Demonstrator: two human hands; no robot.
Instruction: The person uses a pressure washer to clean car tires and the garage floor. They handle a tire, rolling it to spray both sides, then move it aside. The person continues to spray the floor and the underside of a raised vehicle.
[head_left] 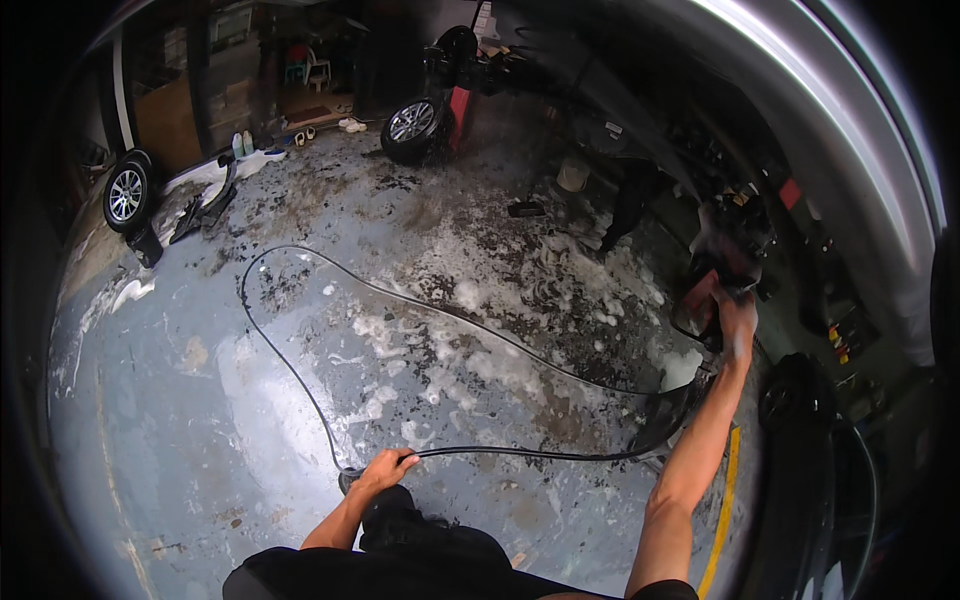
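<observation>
My left hand (384, 468) is closed around a thin black hose (500, 452), low in front of my body. The hose runs right from this hand toward a dark, partly hidden thing (662, 415) beneath my right forearm. Another stretch makes a wide loop across the floor. My right hand (737, 318) reaches far out to the right, its fingers curled and partly blurred. It is at a dark red and black object (703, 303), whose kind I cannot make out. What the fingers grip is hidden.
White foam and dark grime cover much of the grey floor (210, 400). Two wheels (127, 195) (411, 122) stand at the far left and far middle. A pale bucket (573, 175) is farther back. A silver car panel (850, 110) arches overhead at right; a yellow line (722, 510) runs below.
</observation>
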